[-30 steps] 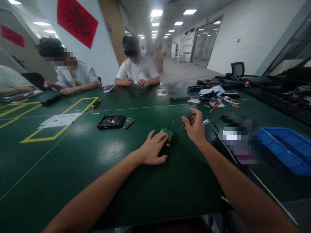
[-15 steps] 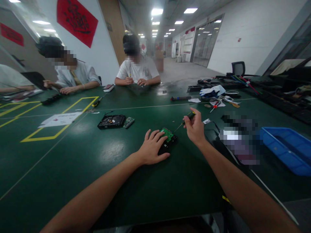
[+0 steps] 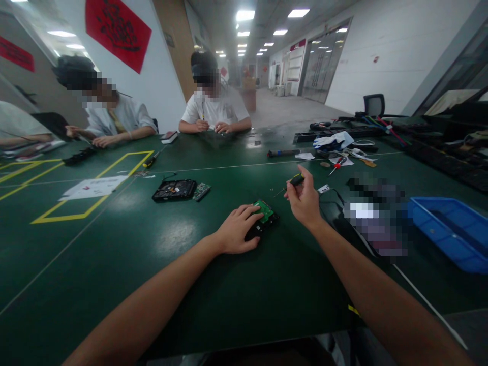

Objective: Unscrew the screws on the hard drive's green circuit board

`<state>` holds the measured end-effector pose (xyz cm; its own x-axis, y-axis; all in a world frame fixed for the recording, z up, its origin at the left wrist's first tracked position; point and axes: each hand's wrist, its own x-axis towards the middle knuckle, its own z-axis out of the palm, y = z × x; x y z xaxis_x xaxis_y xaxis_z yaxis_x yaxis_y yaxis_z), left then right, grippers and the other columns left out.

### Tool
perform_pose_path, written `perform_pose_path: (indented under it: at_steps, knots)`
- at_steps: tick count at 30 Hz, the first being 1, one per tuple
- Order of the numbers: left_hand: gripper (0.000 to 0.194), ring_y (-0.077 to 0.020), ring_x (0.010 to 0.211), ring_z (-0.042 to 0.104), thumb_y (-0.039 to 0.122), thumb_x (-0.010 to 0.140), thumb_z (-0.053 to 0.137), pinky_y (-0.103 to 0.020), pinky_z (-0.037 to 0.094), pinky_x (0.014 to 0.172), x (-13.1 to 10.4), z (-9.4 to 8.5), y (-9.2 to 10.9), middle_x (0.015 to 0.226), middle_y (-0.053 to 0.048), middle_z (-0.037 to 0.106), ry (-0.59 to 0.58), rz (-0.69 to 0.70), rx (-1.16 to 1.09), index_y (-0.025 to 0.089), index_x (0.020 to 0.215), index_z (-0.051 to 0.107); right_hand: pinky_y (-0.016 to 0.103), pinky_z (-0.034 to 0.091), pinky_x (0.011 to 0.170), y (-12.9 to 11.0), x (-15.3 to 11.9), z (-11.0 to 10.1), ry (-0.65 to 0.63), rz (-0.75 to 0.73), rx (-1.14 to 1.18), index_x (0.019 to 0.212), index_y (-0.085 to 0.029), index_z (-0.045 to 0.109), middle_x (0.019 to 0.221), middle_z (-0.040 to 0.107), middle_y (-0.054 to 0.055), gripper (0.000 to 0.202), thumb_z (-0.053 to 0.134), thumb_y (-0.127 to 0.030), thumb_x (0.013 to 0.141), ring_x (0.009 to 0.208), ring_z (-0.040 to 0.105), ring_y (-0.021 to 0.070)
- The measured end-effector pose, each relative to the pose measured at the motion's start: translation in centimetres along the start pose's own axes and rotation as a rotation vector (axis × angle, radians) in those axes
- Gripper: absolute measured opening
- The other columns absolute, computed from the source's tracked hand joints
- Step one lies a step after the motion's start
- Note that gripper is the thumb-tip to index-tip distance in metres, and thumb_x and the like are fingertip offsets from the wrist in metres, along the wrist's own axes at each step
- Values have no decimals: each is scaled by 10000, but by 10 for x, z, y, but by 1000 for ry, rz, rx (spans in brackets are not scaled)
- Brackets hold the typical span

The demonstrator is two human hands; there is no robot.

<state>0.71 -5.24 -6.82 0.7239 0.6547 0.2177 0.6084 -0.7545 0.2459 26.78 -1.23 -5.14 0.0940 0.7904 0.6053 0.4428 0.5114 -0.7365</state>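
Observation:
A black hard drive with a green circuit board (image 3: 266, 213) lies on the dark green table (image 3: 213, 305). My left hand (image 3: 238, 230) rests over its left side, fingers on the board and thumb at the near edge, gripping the drive. To the right, my right hand (image 3: 303, 198) is closed on the dark handle of a screwdriver (image 3: 296, 179). The thin shaft points down and left, its tip above the table beyond the drive, apart from the board. Further left lie another opened drive (image 3: 174, 190) and a small loose circuit board (image 3: 202, 191).
A blue basket (image 3: 450, 231) and a blurred-out object (image 3: 375, 229) are at the right. Tools, a cloth (image 3: 333, 141) and cables lie behind them. A paper sheet (image 3: 93, 188) is at the left. Two people sit across the table; another is partly visible at the far left.
My left hand's fingers have drawn closer together around the drive. The screwdriver has moved slightly left and up, its tip now farther from the drive.

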Motion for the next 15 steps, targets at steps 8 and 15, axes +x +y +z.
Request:
perform_pose_path:
  at_steps: [8,15]
  knots:
    - [756,-361,1481,368,401,772,678,-549,289,1241,5,-2,-4,1580,-120,442,-11,110,1,229,1482,483,426,597,659,-1,-3,1,9,-26,-87,1512,-237,392,925,698,58,615,619,-403,965,663,673,226]
    - [735,-395,1483,339,515,821,672,-595,239,1234,2,0,1,1582,-142,418,25,40,43,246,1485,506,440,589,650,1,-1,-1,1,-46,-91,1488,-254,398,906,693,49,561,588,-431,991,655,674,238]
